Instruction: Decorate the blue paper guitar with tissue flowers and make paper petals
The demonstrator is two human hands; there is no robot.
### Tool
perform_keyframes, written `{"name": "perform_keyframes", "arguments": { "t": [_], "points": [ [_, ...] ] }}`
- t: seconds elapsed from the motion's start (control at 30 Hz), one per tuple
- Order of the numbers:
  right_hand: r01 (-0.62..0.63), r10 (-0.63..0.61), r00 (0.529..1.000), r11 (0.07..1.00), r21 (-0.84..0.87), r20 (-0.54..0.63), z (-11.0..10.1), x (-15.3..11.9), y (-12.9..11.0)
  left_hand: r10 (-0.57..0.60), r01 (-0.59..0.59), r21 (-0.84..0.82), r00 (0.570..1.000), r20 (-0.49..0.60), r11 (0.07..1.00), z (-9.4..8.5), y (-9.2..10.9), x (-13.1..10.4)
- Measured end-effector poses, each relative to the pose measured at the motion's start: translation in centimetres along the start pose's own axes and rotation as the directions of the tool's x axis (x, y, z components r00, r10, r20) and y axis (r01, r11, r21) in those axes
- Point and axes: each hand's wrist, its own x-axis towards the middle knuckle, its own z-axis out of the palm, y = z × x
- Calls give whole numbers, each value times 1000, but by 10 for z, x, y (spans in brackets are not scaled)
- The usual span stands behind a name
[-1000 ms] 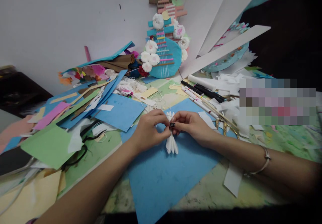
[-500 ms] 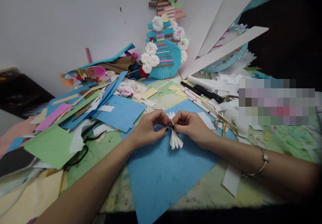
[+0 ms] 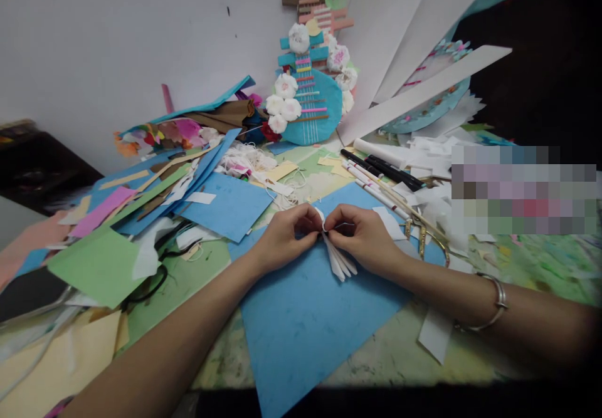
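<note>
Between my two hands is a strip of white pleated paper (image 3: 340,260), pinched at its middle, its lower folds fanning out down and to the right. My left hand (image 3: 292,235) grips the pinched middle from the left, thumb and fingertips together. From the right, my right hand (image 3: 360,233) closes on the same spot. Whatever binds the middle is mostly hidden by my fingertips. Under both hands lies a sheet of blue paper (image 3: 310,324) on the paint-stained table.
Right of my hands lie black markers (image 3: 376,166), a wooden stick and gold-handled scissors (image 3: 423,242). Coloured paper sheets (image 3: 101,267) pile up at left, with white string (image 3: 249,158) behind. A blue paper lute with white flowers (image 3: 315,108) leans on the wall.
The pleated paper has tilted, its lower fan swinging to the right and its upper end turning mostly behind my fingers. My hands remain together at its middle.
</note>
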Motion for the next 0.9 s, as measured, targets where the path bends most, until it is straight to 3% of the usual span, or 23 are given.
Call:
{"name": "perform_keyframes", "arguments": {
  "t": [0.37,0.53,0.67,0.9],
  "points": [
    [214,-224,975,936,-278,-5,3,-3,-1,11,-11,-12,1000,-21,1000,3,-3,2],
    [208,-227,973,930,-303,-29,5,-2,1,19,-19,-2,1000,-4,1000,5,-5,2],
    [170,-188,981,955,-243,-52,5,-1,4,22,-21,-61,1000,15,998,5,-7,2],
    [33,-32,999,999,40,-20,5,3,13,-5,1,-74,999,-44,997,5,-9,1]
  ]
}}
